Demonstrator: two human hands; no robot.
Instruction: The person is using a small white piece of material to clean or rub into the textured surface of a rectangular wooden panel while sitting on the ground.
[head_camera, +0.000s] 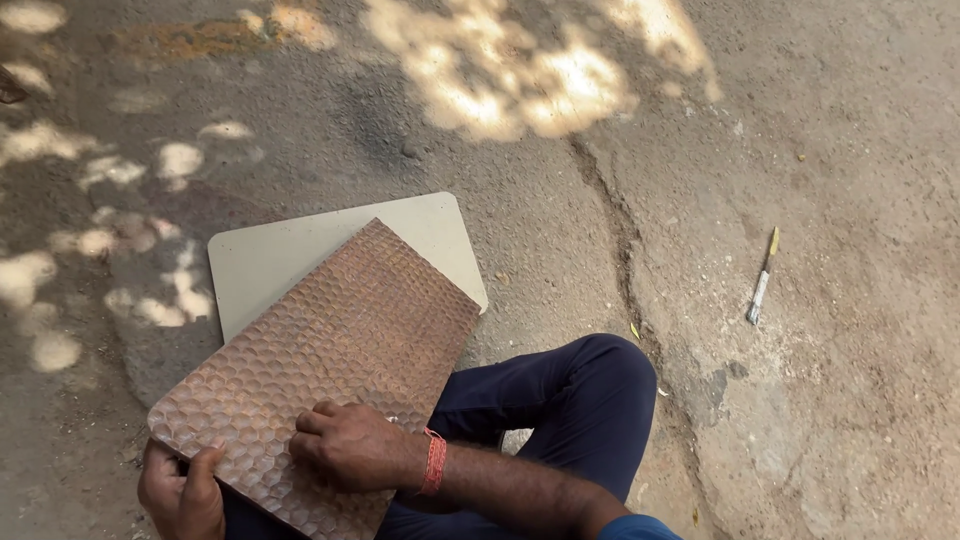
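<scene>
Both hands are engaged on one workpiece. Head view: left hand (182, 492) grips the near corner of a copper-coloured hammered sheet (330, 365), thumb on top, fingers hidden beneath. Right hand (350, 447), wearing a red wristband (434, 462), rests knuckles-down on the sheet's near end, fingers curled; whether it holds a small tool cannot be told. The sheet lies tilted across the person's lap, its far end overlapping a pale grey board (300, 255) on the dirt ground (820, 150). A small knife-like tool (760, 290) lies well apart, to the right. Judgement: surface working or checking is in hand; the next move calls for a steady left-hand hold.
</scene>
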